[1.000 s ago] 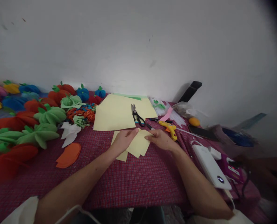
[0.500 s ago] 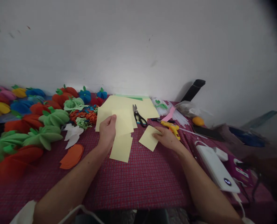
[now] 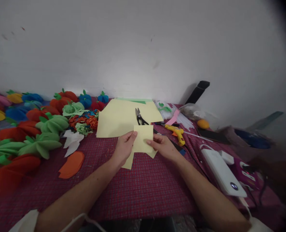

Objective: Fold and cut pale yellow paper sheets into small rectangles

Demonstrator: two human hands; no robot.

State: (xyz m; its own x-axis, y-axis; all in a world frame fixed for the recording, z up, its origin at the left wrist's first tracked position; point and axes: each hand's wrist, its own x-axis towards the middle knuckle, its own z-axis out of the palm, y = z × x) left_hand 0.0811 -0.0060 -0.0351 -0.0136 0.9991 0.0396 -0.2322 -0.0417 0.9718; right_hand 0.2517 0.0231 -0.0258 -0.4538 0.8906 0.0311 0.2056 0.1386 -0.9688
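Observation:
A pale yellow square of paper or felt (image 3: 143,138) is held up between my two hands, above the middle of the table. My left hand (image 3: 125,146) pinches its left edge with the thumb on top. On the opposite edge, my right hand (image 3: 164,146) grips it between thumb and fingers. Below it, a yellow strip (image 3: 128,162) and the corner of another yellow piece (image 3: 152,153) show, both partly covered. Just behind the square lie black-handled scissors (image 3: 140,119), their handles partly hidden, on large pale yellow sheets (image 3: 112,120).
Felt pumpkins (image 3: 53,124) in several colours crowd the left, beside a scrap pile (image 3: 85,120) and orange cutouts (image 3: 71,164). At right are a yellow glue gun (image 3: 178,132), a white power bank (image 3: 223,170), a purple power strip (image 3: 245,174) and cables on the checked tablecloth (image 3: 143,190).
Both hands have come together at the centre. My left hand has left the large sheets and moved right. My right hand has moved left, and both now grip the small yellow square.

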